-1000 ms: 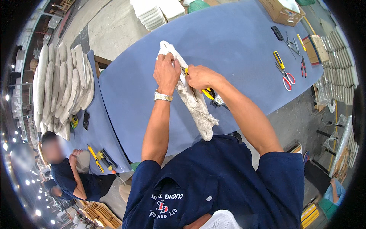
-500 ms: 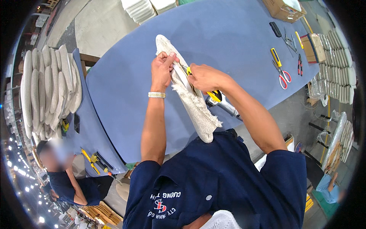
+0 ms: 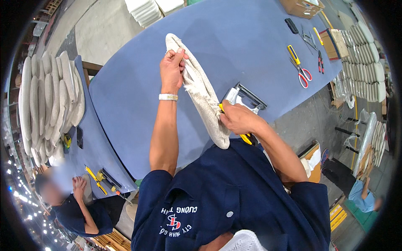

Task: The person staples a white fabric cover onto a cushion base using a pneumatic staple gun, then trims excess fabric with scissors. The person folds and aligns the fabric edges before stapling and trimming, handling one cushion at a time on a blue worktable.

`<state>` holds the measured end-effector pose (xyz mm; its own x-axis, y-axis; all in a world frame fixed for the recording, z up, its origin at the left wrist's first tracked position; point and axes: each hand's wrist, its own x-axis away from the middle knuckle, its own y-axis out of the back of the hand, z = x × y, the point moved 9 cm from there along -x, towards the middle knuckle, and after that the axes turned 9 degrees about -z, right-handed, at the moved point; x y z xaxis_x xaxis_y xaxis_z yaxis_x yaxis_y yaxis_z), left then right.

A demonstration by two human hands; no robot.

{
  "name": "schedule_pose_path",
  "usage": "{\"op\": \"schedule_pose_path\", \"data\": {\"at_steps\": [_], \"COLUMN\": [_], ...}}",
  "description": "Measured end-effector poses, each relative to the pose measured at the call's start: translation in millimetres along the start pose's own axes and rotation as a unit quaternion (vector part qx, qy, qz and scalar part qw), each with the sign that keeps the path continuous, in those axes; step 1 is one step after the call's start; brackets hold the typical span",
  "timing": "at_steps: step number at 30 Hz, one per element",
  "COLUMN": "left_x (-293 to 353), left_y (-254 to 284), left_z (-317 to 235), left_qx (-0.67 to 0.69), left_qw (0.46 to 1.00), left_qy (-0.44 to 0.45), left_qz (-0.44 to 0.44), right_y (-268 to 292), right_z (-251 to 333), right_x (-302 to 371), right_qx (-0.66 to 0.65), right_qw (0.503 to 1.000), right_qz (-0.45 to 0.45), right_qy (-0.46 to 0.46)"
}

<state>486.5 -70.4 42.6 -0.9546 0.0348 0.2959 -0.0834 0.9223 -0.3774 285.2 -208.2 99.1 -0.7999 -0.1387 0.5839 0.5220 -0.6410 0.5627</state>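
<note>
A long pad covered in beige fabric (image 3: 202, 97) is held on edge, slanting from the table toward my chest, with frayed fabric and a white strip along its side. My left hand (image 3: 172, 69) is closed on its far part, thumb and fingers pinching the fabric edge. Near the pad's close end, my right hand (image 3: 239, 118) wraps round a yellow-and-black hand tool (image 3: 248, 138). The tool's working end is hidden against the fabric. Just beyond that hand lies a silver-and-black staple gun (image 3: 247, 97) on the blue table (image 3: 138, 100).
Red-handled scissors (image 3: 304, 77), a yellow cutter (image 3: 294, 54) and pliers (image 3: 320, 62) lie at the right. Stacked beige pads (image 3: 50, 100) stand left, near a seated person (image 3: 83, 213). A cardboard box (image 3: 301, 7) sits at the far right edge.
My right hand has moved with the tool from the pad's middle down toward its near end, uncovering the staple gun. My left hand still grips the far part.
</note>
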Motion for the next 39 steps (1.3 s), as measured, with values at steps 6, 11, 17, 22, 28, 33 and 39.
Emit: {"op": "schedule_pose_path", "data": {"at_steps": [6,11,17,22,28,33,39], "left_x": [102,122,187,202,197,163,161], "left_y": [-62,19,-18,27,49,23,-6], "left_z": [-88,-90,-59,-34,-21,-20,-21], "left_qx": [-0.136,-0.278,-0.486,-0.548,-0.544,-0.623,-0.539], "left_qw": [0.977,0.887,0.802,0.778,0.797,0.75,0.764], "left_qy": [-0.133,-0.326,-0.348,-0.306,-0.262,-0.198,-0.349], "left_qz": [0.095,-0.172,0.011,0.003,-0.034,-0.095,-0.058], "right_y": [-12,-38,-50,-33,-28,-32,-17], "right_z": [13,33,38,32,35,38,20], "right_x": [0,-7,-17,-10,-5,-8,-2], "right_qx": [-0.04,-0.048,-0.008,-0.031,-0.04,0.005,-0.011], "right_qw": [0.997,0.995,0.99,0.991,0.996,0.994,0.996], "right_qz": [-0.046,-0.057,-0.088,-0.074,-0.028,-0.062,-0.076], "right_qy": [0.04,0.067,0.106,0.103,0.07,0.094,0.054]}}
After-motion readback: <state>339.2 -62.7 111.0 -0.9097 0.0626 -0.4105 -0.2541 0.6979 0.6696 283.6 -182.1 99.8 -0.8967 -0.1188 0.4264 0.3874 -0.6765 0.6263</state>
